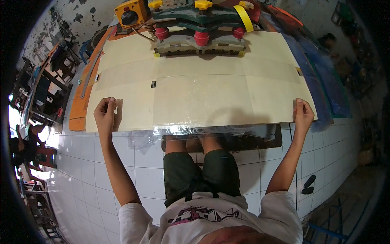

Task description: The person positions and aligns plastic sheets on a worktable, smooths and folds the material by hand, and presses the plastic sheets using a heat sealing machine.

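My left hand (105, 112) is at the left front of a cream-coloured board (122, 81), thumb pressed to curled fingers. My right hand (304, 112) is in a similar pinch at the board's right front edge. I cannot make out what, if anything, is between the fingers of either hand. Between them a clear plastic sheet (199, 97) lies across the middle of the board, its shiny edge hanging over the front. Beyond it stands a green and grey clamp-like machine (199, 20) with yellow knobs and red round parts.
A yellow box with a black knob (130, 18) stands at the back left. A metal ruler (90, 73) lies along the orange table edge (77, 116). Blue plastic sheets (325, 77) hang at the right. Black sandals (308, 185) lie on the tiled floor.
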### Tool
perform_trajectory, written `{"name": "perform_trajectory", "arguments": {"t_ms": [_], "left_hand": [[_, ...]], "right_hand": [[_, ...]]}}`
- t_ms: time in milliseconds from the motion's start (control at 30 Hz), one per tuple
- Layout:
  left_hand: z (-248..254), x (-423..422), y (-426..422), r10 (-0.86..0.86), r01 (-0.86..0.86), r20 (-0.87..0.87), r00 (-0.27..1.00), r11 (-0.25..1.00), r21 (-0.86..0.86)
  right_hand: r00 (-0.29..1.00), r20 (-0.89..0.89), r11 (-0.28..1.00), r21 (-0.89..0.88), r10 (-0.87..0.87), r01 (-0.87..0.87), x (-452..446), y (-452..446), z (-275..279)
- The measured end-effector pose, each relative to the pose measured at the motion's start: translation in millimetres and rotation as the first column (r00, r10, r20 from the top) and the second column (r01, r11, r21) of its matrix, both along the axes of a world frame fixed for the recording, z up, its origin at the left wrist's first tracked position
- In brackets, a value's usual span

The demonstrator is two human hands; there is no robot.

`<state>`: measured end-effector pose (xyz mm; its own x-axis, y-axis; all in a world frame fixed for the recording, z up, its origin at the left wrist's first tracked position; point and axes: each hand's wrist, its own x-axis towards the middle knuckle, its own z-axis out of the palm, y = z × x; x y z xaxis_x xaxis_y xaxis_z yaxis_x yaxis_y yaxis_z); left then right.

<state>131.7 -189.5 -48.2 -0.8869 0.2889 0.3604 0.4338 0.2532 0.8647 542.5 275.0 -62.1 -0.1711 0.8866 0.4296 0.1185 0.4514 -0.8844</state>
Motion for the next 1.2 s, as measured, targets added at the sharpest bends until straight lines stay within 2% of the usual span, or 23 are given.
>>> {"name": "perform_trajectory", "arguments": {"t_ms": [433,500,533,600,633,700,733,800,933,1033,1133,1200], "left_hand": [[-2,-2,-1,-0.017,0.017,-0.009,1.000,1.000,0.002],[-2,-2,-2,-0.027,0.027,-0.011,1.000,1.000,0.007],[-2,-1,-1,-0.030,0.030,0.000,1.000,1.000,0.008],[-2,-4,-4,-0.031,0.031,0.008,0.999,0.999,0.010],[-3,-6,-4,-0.026,0.026,-0.005,1.000,1.000,0.008],[-8,-3,-3,-0.012,0.012,-0.002,1.000,1.000,0.013],[-5,-1,-2,-0.010,0.010,-0.011,1.000,1.000,0.001],[-3,0,-1,-0.006,0.006,-0.016,1.000,1.000,-0.006],[-5,0,0,0.002,-0.002,-0.010,1.000,1.000,-0.005],[-7,0,-2,0.003,-0.003,-0.015,1.000,1.000,-0.017],[-4,1,-1,0.008,-0.009,-0.033,0.999,0.999,-0.039],[-5,1,-1,0.013,-0.013,-0.016,1.000,0.999,-0.049]], "right_hand": [[0.998,0.068,1.000,0.020,0.001,-0.002,4,6,4],[0.885,0.465,1.000,0.010,-0.021,0.019,2,24,18],[0.897,0.442,1.000,0.002,-0.022,0.024,-10,20,31],[0.781,0.611,0.991,0.115,-0.129,0.074,-35,48,50],[0.785,0.605,0.989,0.126,-0.135,0.074,-45,60,53],[0.535,0.782,0.947,0.286,-0.320,0.149,-60,79,52],[0.531,0.783,0.945,0.294,-0.324,0.143,-70,84,57],[0.309,0.929,0.969,0.143,-0.202,0.204,-85,89,66],[0.268,0.937,0.966,0.179,-0.226,0.189,-97,80,66],[0.294,0.926,0.958,0.175,-0.238,0.226,-96,81,60],[0.284,0.944,0.967,0.102,-0.169,0.236,-95,91,56],[0.331,0.926,0.972,0.117,-0.181,0.204,-91,93,52]]}}
